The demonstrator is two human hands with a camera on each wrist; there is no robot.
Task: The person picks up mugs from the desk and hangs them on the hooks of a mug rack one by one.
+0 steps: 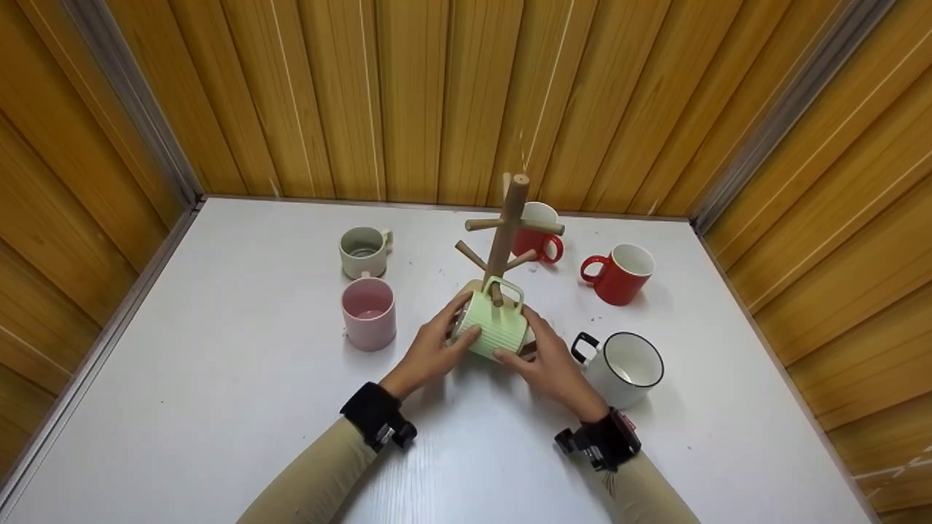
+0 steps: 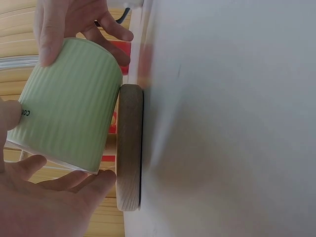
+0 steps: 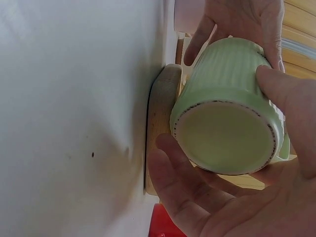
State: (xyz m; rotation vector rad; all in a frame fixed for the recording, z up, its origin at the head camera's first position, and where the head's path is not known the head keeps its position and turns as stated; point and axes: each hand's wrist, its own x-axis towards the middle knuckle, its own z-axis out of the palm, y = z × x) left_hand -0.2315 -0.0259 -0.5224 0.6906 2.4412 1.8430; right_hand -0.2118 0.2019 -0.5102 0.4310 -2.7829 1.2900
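Note:
A light green ribbed mug [image 1: 495, 329] lies on its side between both hands, low in front of a wooden mug tree [image 1: 505, 236]. Its handle [image 1: 519, 290] points up, and a lower front peg [image 1: 497, 295] shows inside the handle loop. My left hand [image 1: 433, 351] holds the mug at the rim end, thumb on the ribbed side. At the base end, my right hand [image 1: 550, 364] grips it with thumb on top and fingers beneath. The right wrist view shows the mug's pale round base [image 3: 225, 138], close over the tree's wooden base [image 3: 160, 108].
Left of the tree stand a grey-green mug [image 1: 362, 255] and a pink mug [image 1: 369, 316]. A red mug [image 1: 526, 242] stands behind it, another red mug [image 1: 625, 276] to the right. A white mug with black rim [image 1: 619, 375] is close beside my right wrist. Wood-patterned walls [image 1: 408, 102] enclose the table.

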